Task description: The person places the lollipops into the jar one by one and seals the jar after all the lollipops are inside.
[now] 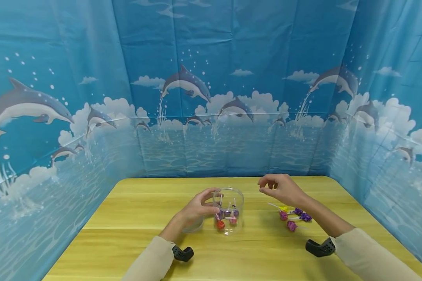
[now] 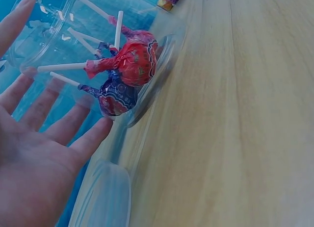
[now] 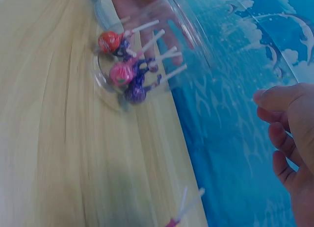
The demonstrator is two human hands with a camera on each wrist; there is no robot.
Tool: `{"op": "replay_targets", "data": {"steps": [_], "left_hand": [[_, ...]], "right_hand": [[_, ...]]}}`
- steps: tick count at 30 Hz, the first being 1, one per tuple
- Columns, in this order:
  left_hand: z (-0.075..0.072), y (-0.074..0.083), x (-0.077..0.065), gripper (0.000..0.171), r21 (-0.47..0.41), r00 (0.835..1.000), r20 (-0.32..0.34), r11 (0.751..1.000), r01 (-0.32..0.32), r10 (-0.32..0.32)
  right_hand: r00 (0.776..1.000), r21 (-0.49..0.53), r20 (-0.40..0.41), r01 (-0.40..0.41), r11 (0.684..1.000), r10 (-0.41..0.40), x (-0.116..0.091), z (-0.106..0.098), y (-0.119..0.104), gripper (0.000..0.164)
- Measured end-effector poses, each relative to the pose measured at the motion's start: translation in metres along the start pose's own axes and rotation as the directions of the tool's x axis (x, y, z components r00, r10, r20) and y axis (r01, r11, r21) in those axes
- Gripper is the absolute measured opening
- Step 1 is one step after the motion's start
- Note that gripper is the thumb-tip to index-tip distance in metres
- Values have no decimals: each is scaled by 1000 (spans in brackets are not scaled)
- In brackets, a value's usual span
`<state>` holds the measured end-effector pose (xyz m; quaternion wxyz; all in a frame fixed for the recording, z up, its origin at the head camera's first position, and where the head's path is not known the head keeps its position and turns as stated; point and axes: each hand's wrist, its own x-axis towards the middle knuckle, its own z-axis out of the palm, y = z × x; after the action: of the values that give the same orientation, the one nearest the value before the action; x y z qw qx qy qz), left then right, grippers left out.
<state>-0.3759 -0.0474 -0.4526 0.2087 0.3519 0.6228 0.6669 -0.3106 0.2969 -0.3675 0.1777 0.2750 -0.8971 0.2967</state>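
Observation:
A clear round jar (image 1: 228,230) stands upright on the table, its top uncovered. Inside it are several wrapped lollipops, among them a red lollipop (image 2: 136,64), a pink lollipop (image 3: 121,73) and a purple lollipop (image 3: 136,93), with white sticks pointing up. My left hand (image 1: 197,207) holds the jar from its left side, thumb in front and fingers around the back. My right hand (image 1: 283,189) hovers above the table to the right of the jar, fingers loosely bent, nothing visible in them. Below it lie loose lollipops, including a yellow lollipop (image 1: 284,209) and a purple lollipop (image 1: 306,217).
A clear round lid (image 1: 194,225) lies left of the jar, partly under my left hand. Another pink lollipop (image 1: 292,225) lies nearest me in the loose group. The yellow wood-grain table (image 1: 133,218) ends at a blue dolphin-print curtain (image 1: 211,152) behind and beside it.

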Motion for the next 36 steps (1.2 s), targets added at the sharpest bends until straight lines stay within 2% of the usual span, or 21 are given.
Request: {"op": "replay_targets", "data": {"steps": [5, 17, 27, 31, 36], "left_hand": [[1, -1, -1, 74, -20, 1000, -5, 1000, 6, -6], [-1, -1, 0, 69, 27, 1000, 5, 1000, 6, -6], [-7, -1, -3, 73, 18, 1000, 0, 1000, 0, 0], [-6, -1, -1, 72, 18, 1000, 8, 1000, 7, -7], [-3, -2, 2, 74, -1, 1000, 24, 1000, -2, 2]], "right_hand": [[999, -5, -11, -41, 999, 40, -14, -8, 12, 8], [997, -42, -30, -71, 997, 70, -49, -23, 36, 8], [992, -45, -34, -122, 992, 120, -72, -18, 54, 5], [988, -30, -29, -150, 988, 149, -88, -16, 55, 4], [983, 7, -10, -185, 983, 185, -111, -12, 53, 11]]}}
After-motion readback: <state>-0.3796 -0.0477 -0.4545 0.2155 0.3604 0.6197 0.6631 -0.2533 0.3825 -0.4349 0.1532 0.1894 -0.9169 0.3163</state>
